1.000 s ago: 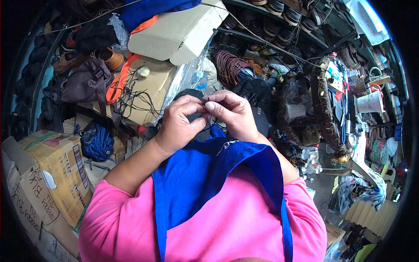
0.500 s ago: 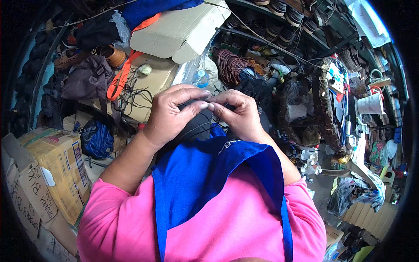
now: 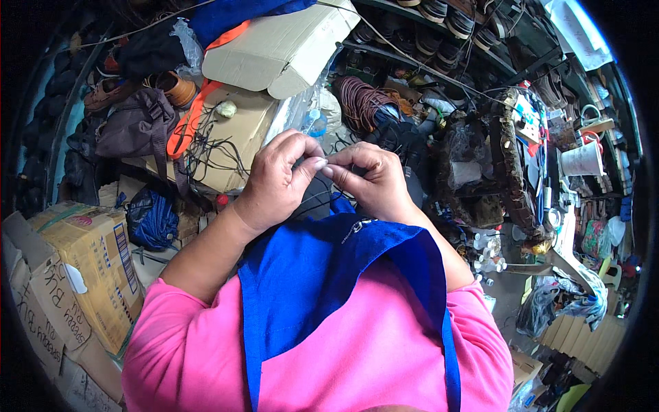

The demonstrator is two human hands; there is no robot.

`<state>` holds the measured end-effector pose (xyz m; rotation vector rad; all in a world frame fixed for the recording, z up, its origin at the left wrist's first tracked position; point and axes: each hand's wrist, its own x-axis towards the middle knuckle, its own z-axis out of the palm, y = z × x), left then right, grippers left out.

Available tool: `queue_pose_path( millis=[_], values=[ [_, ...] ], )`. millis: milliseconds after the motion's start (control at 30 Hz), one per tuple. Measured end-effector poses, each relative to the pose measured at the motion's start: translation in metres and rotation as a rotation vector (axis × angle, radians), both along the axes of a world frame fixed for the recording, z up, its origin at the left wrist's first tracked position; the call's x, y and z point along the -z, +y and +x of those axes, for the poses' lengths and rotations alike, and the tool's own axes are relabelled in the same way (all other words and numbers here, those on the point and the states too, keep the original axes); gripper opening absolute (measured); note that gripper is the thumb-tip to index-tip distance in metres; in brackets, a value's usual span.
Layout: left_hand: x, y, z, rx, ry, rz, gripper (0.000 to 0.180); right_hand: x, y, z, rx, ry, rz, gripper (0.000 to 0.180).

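Over my lap, my left hand (image 3: 283, 173) and my right hand (image 3: 374, 177) meet at the fingertips, thumbs against index fingers in a pinch. Whatever sits between the fingertips is too small to make out. Thin dark strands show just under the hands, but I cannot tell whether they run into the fingers. Beneath them lies a dark cloth-like thing (image 3: 314, 200), partly covered by my left hand and by the blue apron (image 3: 322, 268) I wear.
Ahead on the left, black cords (image 3: 218, 159) and a small pale ball (image 3: 226, 108) lie on flat cardboard (image 3: 250, 130). A coil of brown cord (image 3: 360, 103) sits beyond my hands. A printed carton (image 3: 96, 268) stands at left, a cluttered bench (image 3: 511, 158) at right, shoe shelves (image 3: 446, 55) behind.
My left hand has shifted slightly right, and its index finger has curled in from a straighter reach. The right hand stays nearly in place, its fingertips still against the left ones.
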<state>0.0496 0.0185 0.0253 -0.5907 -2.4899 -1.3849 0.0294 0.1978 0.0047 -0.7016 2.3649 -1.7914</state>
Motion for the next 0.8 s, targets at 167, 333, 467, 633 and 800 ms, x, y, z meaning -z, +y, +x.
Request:
queue_pose_path(
  millis=[167,333,467,633,800],
  values=[
    [0.011,0.002,0.0,-0.036,-0.134,0.147,0.006,0.006,-0.002,0.002,0.014,-0.199,-0.214,0.012],
    [0.016,0.001,-0.001,0.043,-0.458,0.574,0.008,0.001,-0.002,0.003,-0.008,-0.448,-0.338,0.012],
    [-0.002,-0.004,-0.002,-0.001,-0.373,0.442,0.012,0.004,0.0,0.001,-0.01,-0.423,-0.372,0.012],
    [-0.007,-0.008,-0.006,0.063,0.012,0.05,0.016,0.007,0.002,0.0,0.02,-0.314,-0.301,0.012],
    [-0.008,-0.008,-0.006,0.015,0.064,-0.04,0.017,0.005,0.002,-0.001,0.063,-0.213,-0.175,0.012]
  ],
)
